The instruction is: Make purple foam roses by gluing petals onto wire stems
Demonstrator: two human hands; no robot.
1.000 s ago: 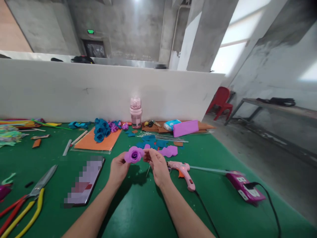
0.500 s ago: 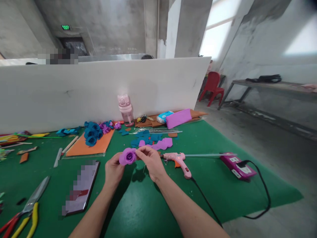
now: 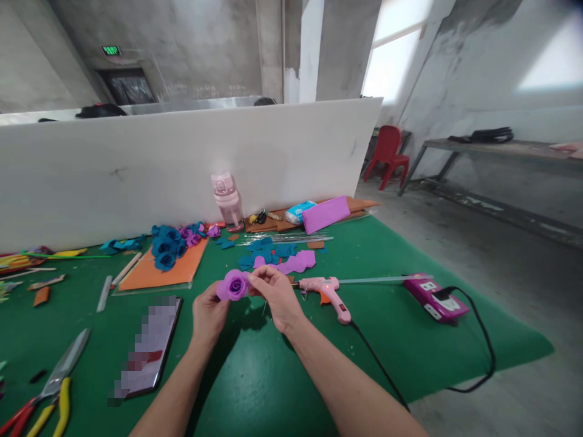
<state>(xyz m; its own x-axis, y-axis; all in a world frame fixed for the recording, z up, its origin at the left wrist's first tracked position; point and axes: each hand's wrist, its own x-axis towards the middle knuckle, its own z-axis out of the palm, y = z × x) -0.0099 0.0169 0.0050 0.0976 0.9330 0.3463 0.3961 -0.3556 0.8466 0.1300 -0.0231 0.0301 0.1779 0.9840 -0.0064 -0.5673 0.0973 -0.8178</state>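
left hand [image 3: 208, 314]: bare, no glove, ring or watch visible; enters from 6 o'clock; fingers slim, nails short and unpainted as far as can be told.
right hand [image 3: 274, 295]: bare, no glove; no ring or band visible; knuckles and back of the hand face the camera.
left forearm [image 3: 170, 391]: bare to the frame's lower edge, no sleeve in view.
right forearm [image 3: 346, 388]: bare as well, running off at 5 o'clock; no sleeve, strap or marking.

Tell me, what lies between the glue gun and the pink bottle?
In the head view, loose purple and blue petals lie on the green mat between the glue gun and the pink bottle.
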